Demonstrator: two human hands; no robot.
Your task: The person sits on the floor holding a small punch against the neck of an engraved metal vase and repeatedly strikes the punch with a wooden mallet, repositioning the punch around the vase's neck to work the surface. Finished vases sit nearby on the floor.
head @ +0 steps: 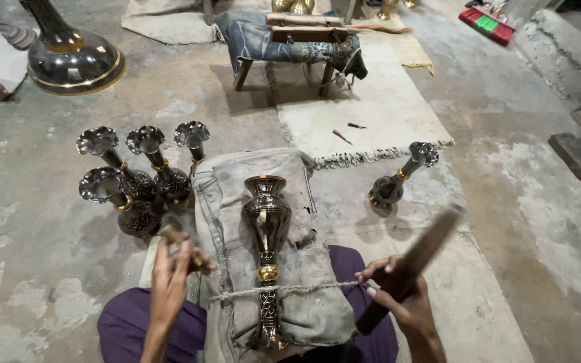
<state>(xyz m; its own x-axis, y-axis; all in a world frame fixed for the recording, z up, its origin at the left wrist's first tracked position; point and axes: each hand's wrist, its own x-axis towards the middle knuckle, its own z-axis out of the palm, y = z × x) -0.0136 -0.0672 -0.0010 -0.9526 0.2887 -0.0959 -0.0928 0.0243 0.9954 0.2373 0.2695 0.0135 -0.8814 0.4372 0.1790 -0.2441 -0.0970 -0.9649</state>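
A tall dark metal vase with brass bands (266,228) lies on its side along a grey padded cloth cushion (230,202) that rests over the person's lap, its flared mouth pointing away from the body. A thin twine cord (304,288) crosses the cushion and the vase's lower stem, pinning it down.

The left hand (169,272) is closed around a small brass-tipped chisel-like tool (176,236), held just left of the cushion and apart from the vase. The right hand (398,296) is clamped on a long dark wooden mallet stick (411,262), raised and blurred, to the right of the vase.

The vase looks rigid and fairly heavy, with a polished surface that is probably slippery; its round body would likely roll without the cord. The narrow stem near the brass ring seems the surest place to grip, the thin flared lip the part most likely to dent.

On the concrete floor (48,222) I count four similar dark vases (144,168) standing grouped to the left, and one more vase (398,178) alone on the right. A large dark vessel with a gold rim (68,57) sits at the far left, a low wooden stool (290,47) ahead.
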